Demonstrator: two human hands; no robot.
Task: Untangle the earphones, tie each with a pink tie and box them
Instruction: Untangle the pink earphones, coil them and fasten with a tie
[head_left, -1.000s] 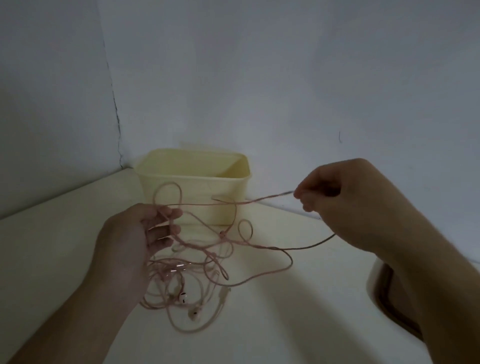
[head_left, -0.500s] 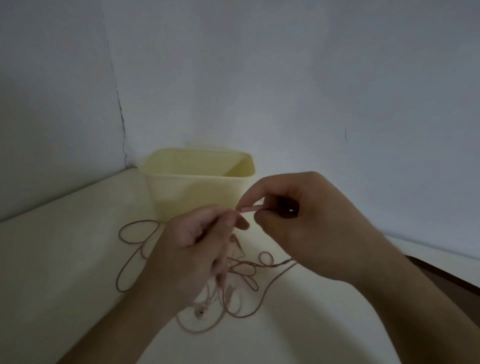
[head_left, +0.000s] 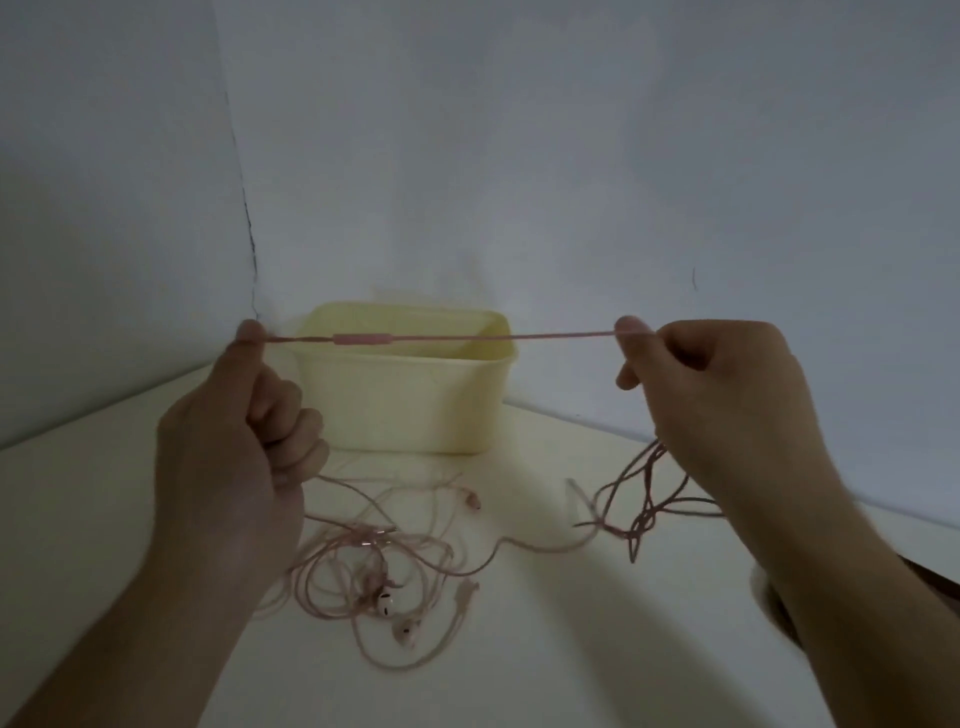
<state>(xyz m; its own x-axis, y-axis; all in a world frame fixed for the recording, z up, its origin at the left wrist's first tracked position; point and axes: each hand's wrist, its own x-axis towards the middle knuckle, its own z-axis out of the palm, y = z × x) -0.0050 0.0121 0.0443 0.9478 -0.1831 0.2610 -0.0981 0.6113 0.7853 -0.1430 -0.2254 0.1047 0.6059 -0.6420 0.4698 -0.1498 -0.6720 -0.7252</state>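
Note:
A pink earphone cable (head_left: 545, 336) is stretched taut and level between my two hands, in front of the pale yellow box (head_left: 410, 405). Its inline remote (head_left: 361, 339) sits nearer my left hand. My left hand (head_left: 244, 447) pinches the cable's left end between thumb and forefinger, other fingers curled. My right hand (head_left: 711, 395) pinches the right end, and loops of cable hang from under it to the table. A tangle of pink earphones (head_left: 384, 577) with earbuds lies on the table between my arms. I see no separate pink tie.
The cream table (head_left: 78, 519) meets grey walls in a corner behind the box. The table's rounded edge (head_left: 763, 597) with a dark gap beyond it shows at the lower right, under my right forearm.
My hands were close together in front of the box half a second ago. They have moved apart and pulled a length of cable straight between them.

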